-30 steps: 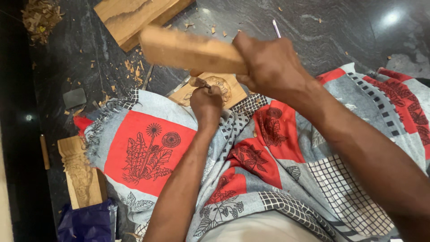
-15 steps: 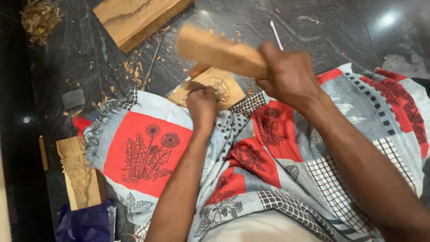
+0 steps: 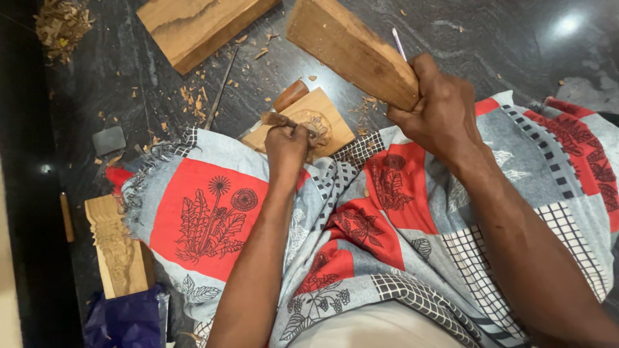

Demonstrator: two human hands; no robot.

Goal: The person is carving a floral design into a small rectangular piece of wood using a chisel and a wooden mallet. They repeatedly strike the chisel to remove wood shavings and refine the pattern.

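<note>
Left hand [image 3: 287, 143] fisted around chisel [image 3: 276, 120], tip on small carved wooden panel [image 3: 308, 122] at cloth edge. Right hand [image 3: 437, 109] gripping wooden block mallet [image 3: 351, 48], raised above panel

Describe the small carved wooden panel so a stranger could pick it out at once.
Start at the red and grey patterned cloth over the person's lap, on the dark stone floor. At its upper edge, in front of the left hand, lies the small carved panel. Unlike the large plain plank beyond, it is squarish with a round floral relief.
</note>
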